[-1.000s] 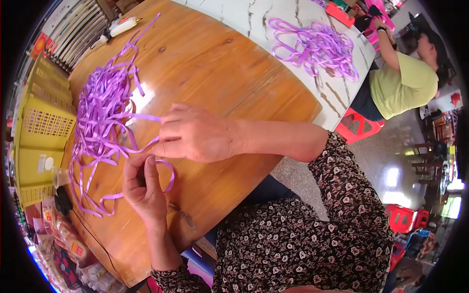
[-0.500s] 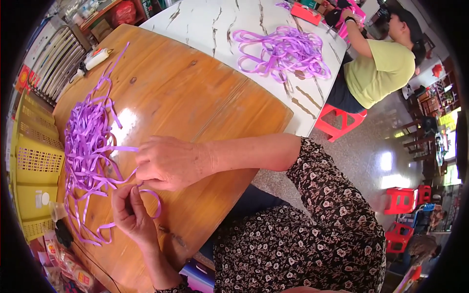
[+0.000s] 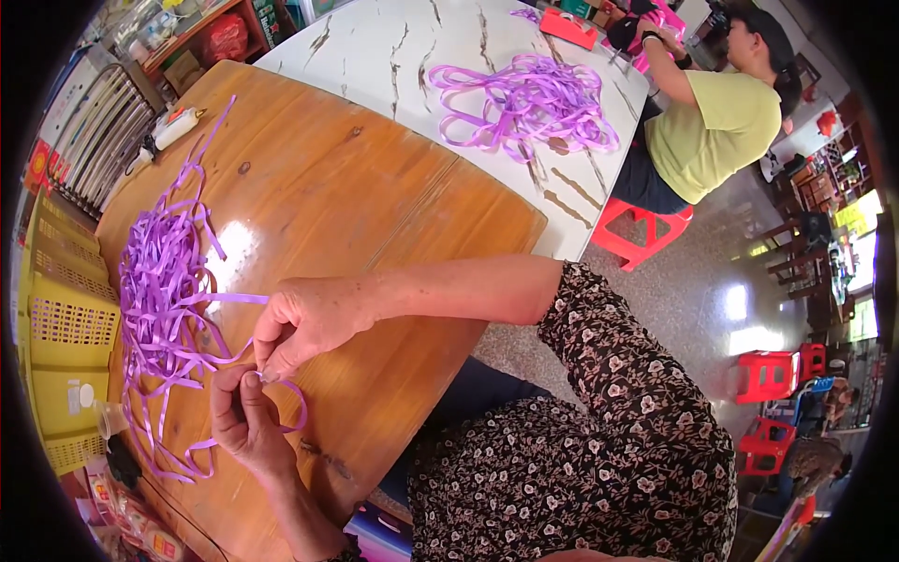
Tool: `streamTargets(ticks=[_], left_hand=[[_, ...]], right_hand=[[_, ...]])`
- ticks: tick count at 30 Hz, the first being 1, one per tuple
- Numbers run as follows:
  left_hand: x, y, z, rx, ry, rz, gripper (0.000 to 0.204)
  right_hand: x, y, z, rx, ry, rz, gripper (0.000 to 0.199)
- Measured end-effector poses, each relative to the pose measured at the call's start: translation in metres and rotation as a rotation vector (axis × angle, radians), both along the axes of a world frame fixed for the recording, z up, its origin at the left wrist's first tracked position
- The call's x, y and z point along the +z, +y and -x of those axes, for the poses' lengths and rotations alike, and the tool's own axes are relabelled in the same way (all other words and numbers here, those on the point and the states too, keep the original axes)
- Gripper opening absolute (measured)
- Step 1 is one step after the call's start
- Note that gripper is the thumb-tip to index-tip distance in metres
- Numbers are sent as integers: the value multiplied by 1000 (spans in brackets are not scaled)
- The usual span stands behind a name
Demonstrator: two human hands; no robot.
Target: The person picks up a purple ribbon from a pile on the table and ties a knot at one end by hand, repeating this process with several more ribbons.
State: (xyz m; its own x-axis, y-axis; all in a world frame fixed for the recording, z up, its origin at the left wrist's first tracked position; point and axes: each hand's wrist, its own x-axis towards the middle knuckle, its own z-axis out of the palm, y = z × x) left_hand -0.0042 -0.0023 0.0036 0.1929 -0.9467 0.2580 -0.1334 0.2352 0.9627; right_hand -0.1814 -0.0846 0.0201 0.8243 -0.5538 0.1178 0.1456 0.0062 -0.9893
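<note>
My left hand (image 3: 251,433) is closed, with thumb and forefinger pinching a purple ribbon (image 3: 303,403) that loops out to its right. Just above it, my right hand (image 3: 314,323) is bent down and pinches the same ribbon at the left fingertips. The fingertips of both hands meet; the small piece of ribbon between them is mostly hidden. Strands run from the hands to a tangled heap of purple ribbon (image 3: 161,286) on the wooden table (image 3: 375,187), left of my hands.
A second purple ribbon pile (image 3: 529,105) lies on the white marbled table (image 3: 375,56). A glue gun (image 3: 169,131) rests at the far left, above yellow crates (image 3: 70,318). Another person (image 3: 716,122) in a yellow-green shirt sits on a red stool (image 3: 641,232), handling a pink item.
My right hand has turned and lowered, and its thumb and forefinger now meet the left fingertips. My left hand stays nearly in place. The view has shifted slightly.
</note>
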Motion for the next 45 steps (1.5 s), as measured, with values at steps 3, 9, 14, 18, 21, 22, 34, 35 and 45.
streamTargets(ticks=[3, 9, 14, 18, 21, 22, 34, 35, 45], left_hand=[[-6, -2, -4, 1, 20, 29, 5], [7, 8, -4, -137, 275, -173, 7], [13, 4, -2, -118, 478, -299, 8], [17, 3, -3, -132, 569, -278, 8], [16, 4, -3, -170, 580, -239, 9], [15, 5, -2, -170, 544, -222, 8], [10, 4, 4, -82, 659, -245, 8], [8, 3, 3, -97, 675, -233, 8], [4, 5, 7, -23, 496, -102, 11]], right_hand=[[2, -1, 1, -13, 38, 42, 18], [4, 2, -6, 38, -124, -59, 16], [-2, 3, -2, -25, -153, -273, 19], [-14, 5, -6, 65, -343, -464, 21], [-15, 8, -8, 87, -437, -541, 22], [-14, 9, -9, 75, -448, -553, 23], [-12, 11, -14, -97, -362, -484, 25], [-13, 10, -14, -93, -361, -488, 25], [-4, 16, -16, -157, -213, -373, 29]])
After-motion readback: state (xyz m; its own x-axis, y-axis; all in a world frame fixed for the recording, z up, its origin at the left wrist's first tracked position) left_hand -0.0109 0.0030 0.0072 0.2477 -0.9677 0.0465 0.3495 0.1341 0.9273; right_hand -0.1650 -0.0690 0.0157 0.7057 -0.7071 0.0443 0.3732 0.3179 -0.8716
